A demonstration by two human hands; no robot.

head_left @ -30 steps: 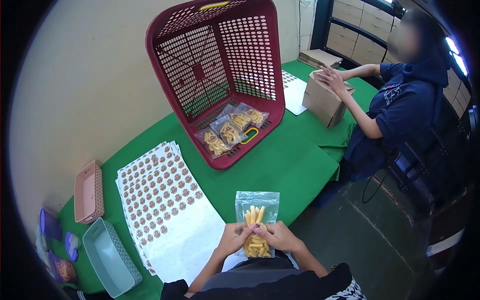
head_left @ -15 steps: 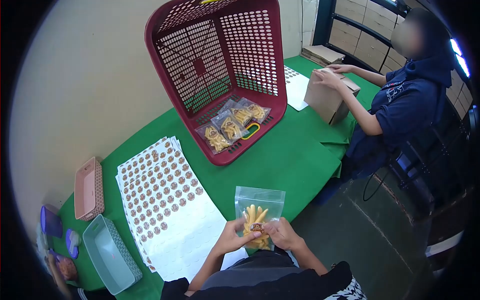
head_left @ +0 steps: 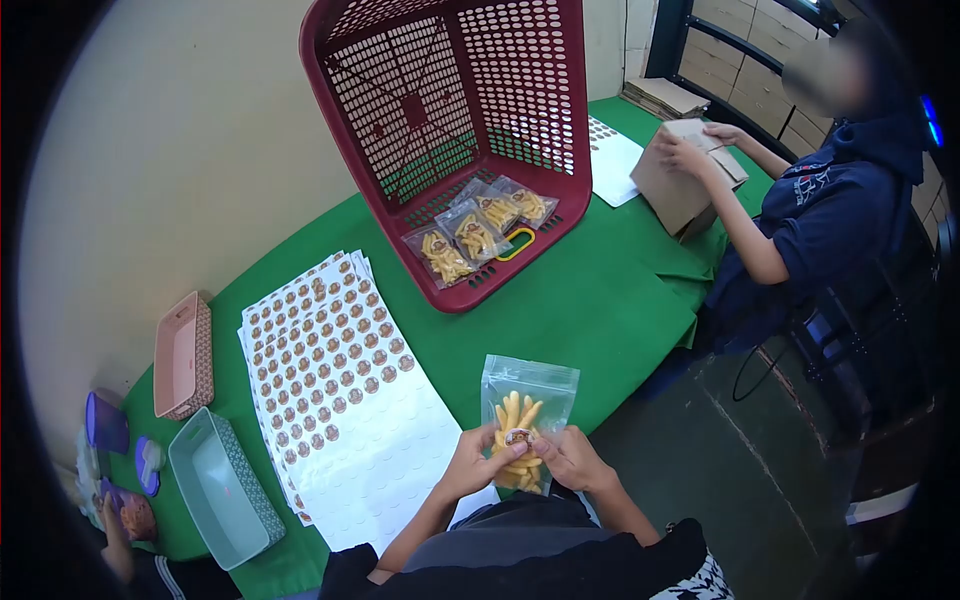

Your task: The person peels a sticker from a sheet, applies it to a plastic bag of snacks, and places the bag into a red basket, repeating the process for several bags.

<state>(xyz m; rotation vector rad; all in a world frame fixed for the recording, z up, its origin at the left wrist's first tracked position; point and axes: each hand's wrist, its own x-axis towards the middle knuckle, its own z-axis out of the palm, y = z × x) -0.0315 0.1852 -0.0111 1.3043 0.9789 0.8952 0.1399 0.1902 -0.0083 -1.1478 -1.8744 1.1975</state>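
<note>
A clear zip bag (head_left: pixel 531 378) of yellow stick snacks is held upright in front of my body, at the table's near edge. My left hand (head_left: pixel 478 462) grips its left side, with the thumb across the front. From the other side my right hand (head_left: pixel 572 460) closes on it, thumb by the round brown sticker (head_left: pixel 519 438) on the bag's front. Just left of my hands lie stacked sticker sheets (head_left: pixel 330 375), whose lower rows are bare white.
A tilted maroon basket (head_left: pixel 445 290) holds several filled, stickered bags (head_left: pixel 470 232). Pink (head_left: pixel 183 362) and teal trays (head_left: pixel 225 490) stand at left. A person (head_left: pixel 830 200) at right handles a cardboard box (head_left: pixel 675 190). Another person's hand (head_left: pixel 115 535) is at lower left.
My view has shifted slightly, and the bag stays in both my hands. At right, the co-worker's cardboard box has tilted, with a hand now on its top flaps.
</note>
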